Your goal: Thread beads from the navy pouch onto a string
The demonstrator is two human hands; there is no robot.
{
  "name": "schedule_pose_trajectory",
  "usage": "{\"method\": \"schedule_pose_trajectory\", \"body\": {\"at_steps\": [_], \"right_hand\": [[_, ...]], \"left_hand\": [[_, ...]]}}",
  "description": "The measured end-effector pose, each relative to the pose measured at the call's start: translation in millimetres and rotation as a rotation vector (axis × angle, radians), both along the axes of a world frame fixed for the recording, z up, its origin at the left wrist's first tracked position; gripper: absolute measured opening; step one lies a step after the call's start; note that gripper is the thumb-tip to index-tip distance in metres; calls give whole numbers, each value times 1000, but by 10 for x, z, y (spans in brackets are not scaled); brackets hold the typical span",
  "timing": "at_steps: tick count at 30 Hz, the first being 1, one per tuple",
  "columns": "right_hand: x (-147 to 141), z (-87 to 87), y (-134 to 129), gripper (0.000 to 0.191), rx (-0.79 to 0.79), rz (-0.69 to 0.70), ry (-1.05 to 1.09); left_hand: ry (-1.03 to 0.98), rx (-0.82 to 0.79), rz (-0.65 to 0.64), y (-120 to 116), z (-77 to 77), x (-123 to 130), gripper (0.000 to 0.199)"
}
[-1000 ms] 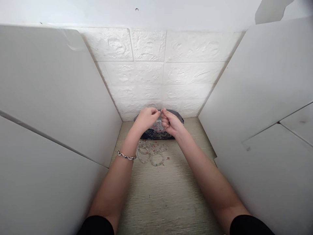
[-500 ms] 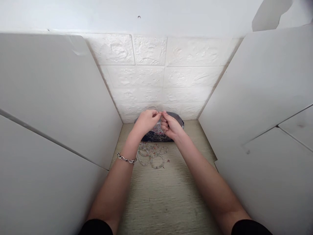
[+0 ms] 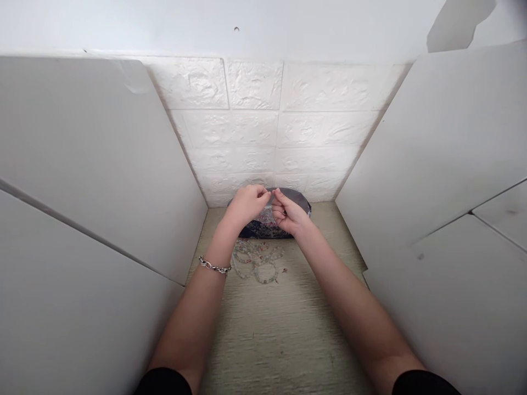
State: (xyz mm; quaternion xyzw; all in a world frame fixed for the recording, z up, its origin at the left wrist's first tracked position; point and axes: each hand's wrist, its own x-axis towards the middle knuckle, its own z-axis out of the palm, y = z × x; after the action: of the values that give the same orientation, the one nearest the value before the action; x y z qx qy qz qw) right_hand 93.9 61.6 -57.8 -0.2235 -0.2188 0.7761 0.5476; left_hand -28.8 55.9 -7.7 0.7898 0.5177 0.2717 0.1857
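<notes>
My left hand (image 3: 250, 203) is closed in a pinch, thumb against fingertips, above a dark patterned pouch (image 3: 263, 229) with a grey edge. Facing it, my right hand (image 3: 289, 211) also pinches, its other fingers curled in. The fingertips of both hands come close together; whatever lies between them is too small to make out. Through the pouch's opening, many small colourful beads (image 3: 268, 215) seem to show. On the surface just in front of the pouch lie several beaded bracelets (image 3: 266, 271) in pale colours, partly overlapping.
A small reddish piece (image 3: 284, 270) lies right of the bracelets. The pale wood-grain surface (image 3: 280, 334) runs between a white panel (image 3: 102, 164) on the left and another panel (image 3: 444, 164) on the right. A white brick-textured wall (image 3: 263, 129) closes the back.
The fingertips of my two hands have drawn slightly apart. Otherwise the hands and the bracelets stay in place, with the whole view shifted a little.
</notes>
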Motion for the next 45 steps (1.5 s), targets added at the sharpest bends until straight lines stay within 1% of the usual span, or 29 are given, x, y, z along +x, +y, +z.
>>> {"method": "schedule_pose_trajectory", "body": {"at_steps": [5,9,13,20,34,41,45], "right_hand": [[5,-10,5,26,-35,22,53],[7,-7,2,23,-27,73,66],[10,-14,3,23,-20,93,110],[5,-38,10,22,-29,88,144],[-10,-25,5,24,-36,66,76],[-8,-14,-5,21,-54,62,103],[-17,-7,-13,23,-47,54,86]], "left_hand": [[33,17,-6,2,-13,0,28],[38,7,-18,-5,-8,6,29],[27,18,-29,-29,16,11,30],[2,43,-44,-40,14,15,31],[12,27,-24,4,-33,14,32],[21,27,-19,0,-20,0,31],[36,34,-10,2,-27,0,31]]}}
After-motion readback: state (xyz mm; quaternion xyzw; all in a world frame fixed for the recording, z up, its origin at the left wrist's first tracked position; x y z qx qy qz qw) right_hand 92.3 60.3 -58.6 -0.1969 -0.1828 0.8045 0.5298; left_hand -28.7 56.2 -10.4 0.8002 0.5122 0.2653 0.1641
